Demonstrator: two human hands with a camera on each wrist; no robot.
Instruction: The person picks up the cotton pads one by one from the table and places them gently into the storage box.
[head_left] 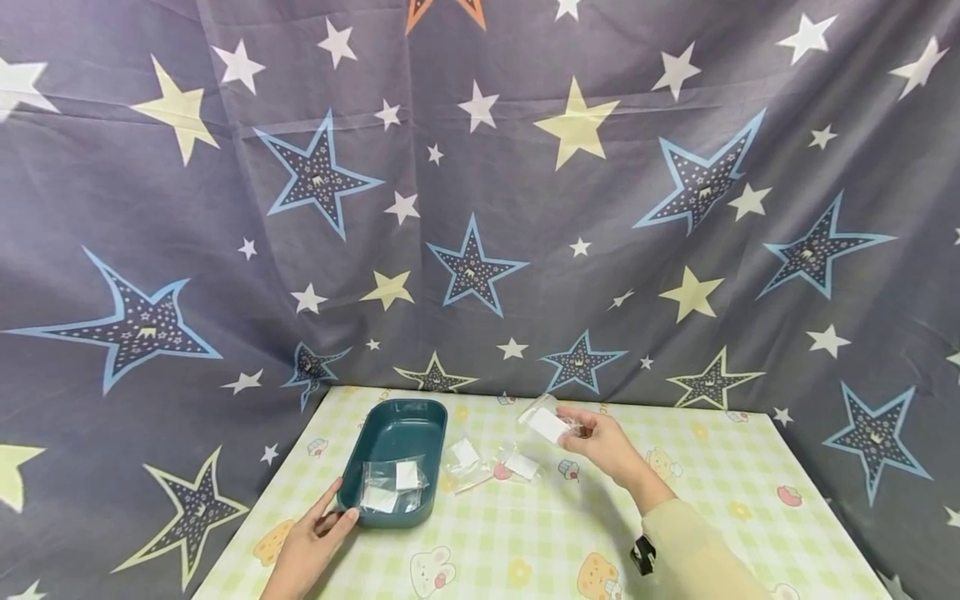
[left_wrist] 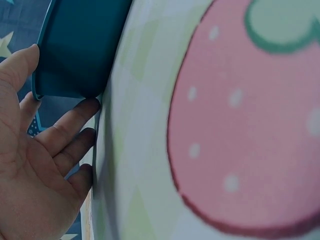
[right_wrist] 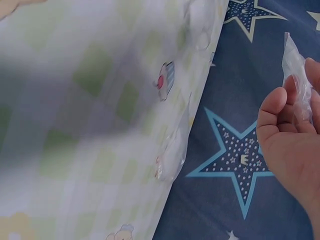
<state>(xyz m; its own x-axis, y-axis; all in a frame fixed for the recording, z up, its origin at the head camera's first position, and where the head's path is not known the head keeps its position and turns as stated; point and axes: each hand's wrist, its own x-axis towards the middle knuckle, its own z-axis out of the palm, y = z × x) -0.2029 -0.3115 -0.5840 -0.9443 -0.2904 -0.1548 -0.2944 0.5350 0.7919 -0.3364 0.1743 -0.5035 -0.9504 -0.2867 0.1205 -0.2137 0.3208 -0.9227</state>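
My left hand (head_left: 315,533) grips the near left corner of a dark teal tray (head_left: 438,425), thumb and fingers spread around its outside. Close up in the left wrist view, the fingers of that hand (left_wrist: 45,150) reach the tray's wall (left_wrist: 80,50) and lower edge. Raised above the table, my right hand (head_left: 600,442) pinches a clear plastic bag (head_left: 546,423) with a white piece inside. The right wrist view shows this bag (right_wrist: 297,75) edge-on between thumb and fingers. Similar clear bags with white pieces (head_left: 380,498) lie in the tray's near half.
Two more clear bags, a left one (head_left: 465,462) and a right one (head_left: 519,465), lie on the table just right of the tray. A green-checked cloth (head_left: 495,550) with cartoon prints covers the table. Behind stands a grey star-patterned curtain (head_left: 495,350).
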